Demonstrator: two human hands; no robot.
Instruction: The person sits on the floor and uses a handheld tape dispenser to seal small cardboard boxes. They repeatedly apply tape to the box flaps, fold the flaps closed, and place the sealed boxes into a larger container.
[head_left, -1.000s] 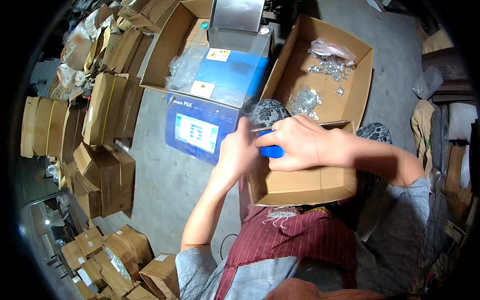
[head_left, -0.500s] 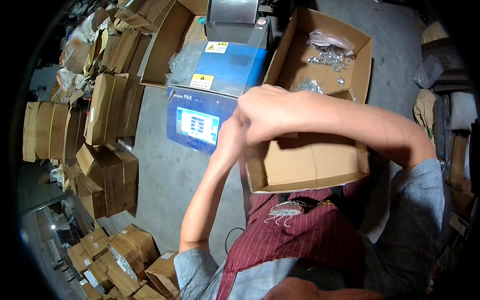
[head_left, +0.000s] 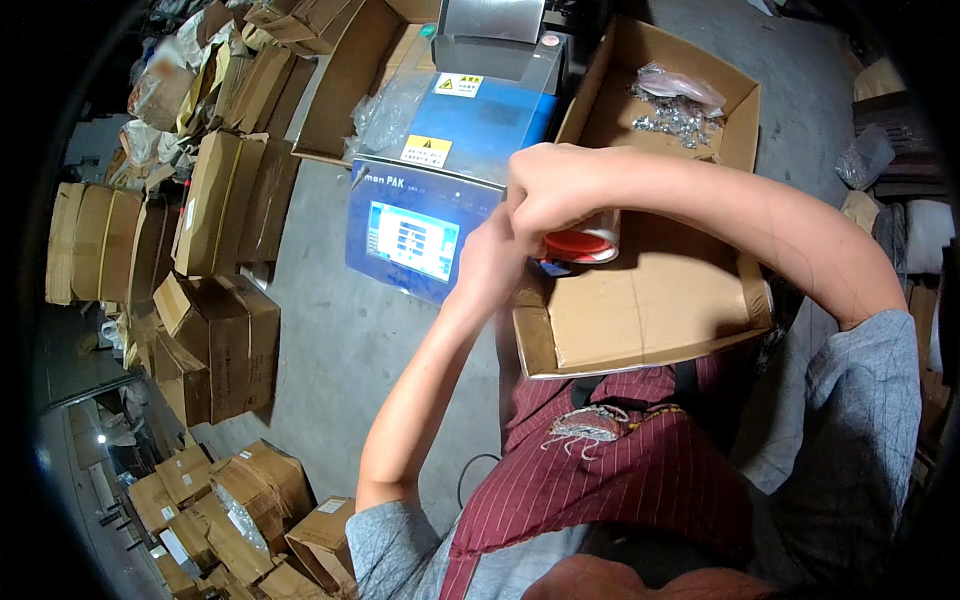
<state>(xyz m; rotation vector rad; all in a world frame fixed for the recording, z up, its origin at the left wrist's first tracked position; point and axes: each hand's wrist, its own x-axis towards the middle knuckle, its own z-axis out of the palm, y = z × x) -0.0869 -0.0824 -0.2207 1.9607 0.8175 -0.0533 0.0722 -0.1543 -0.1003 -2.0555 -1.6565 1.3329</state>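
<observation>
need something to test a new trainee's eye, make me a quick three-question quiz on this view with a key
1. Multiple choice: what shows just below the right hand?
a) a pair of scissors
b) a round red-and-white object
c) a green bottle

2. True or false: the small silvery pieces lie in an open cardboard box beyond the right forearm.

3. Which hand is nearer the lit screen of the blue machine?

Key: 1 b; 2 true; 3 the left hand.
</observation>
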